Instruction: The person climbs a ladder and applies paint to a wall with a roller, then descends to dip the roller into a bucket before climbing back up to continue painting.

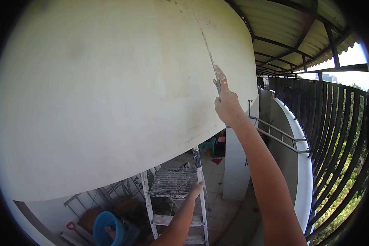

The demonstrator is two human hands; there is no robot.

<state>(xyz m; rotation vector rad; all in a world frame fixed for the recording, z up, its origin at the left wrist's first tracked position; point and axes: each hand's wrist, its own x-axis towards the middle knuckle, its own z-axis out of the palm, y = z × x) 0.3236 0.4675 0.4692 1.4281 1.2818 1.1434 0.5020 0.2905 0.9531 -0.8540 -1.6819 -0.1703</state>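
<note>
My right hand (228, 105) is raised against the pale wall (110, 82), closed around a thin-bladed scraper (216, 85) seen nearly edge-on. White smears mark its outstretched index finger. From the tool's tip, a narrow crack line (205, 39) runs up the wall. Lower down, my left hand (198, 188) is wrapped around the side rail of a stepladder (146, 201). Paint and dried filler spatter the ladder's top platform (172, 180).
Dark metal railings (332, 123) run along the right, beside a low curved wall (297, 164) carrying a metal bracket (281, 137). A corrugated roof (283, 24) hangs overhead. Below left are a blue bucket (100, 223) and a red-handled tool (71, 225).
</note>
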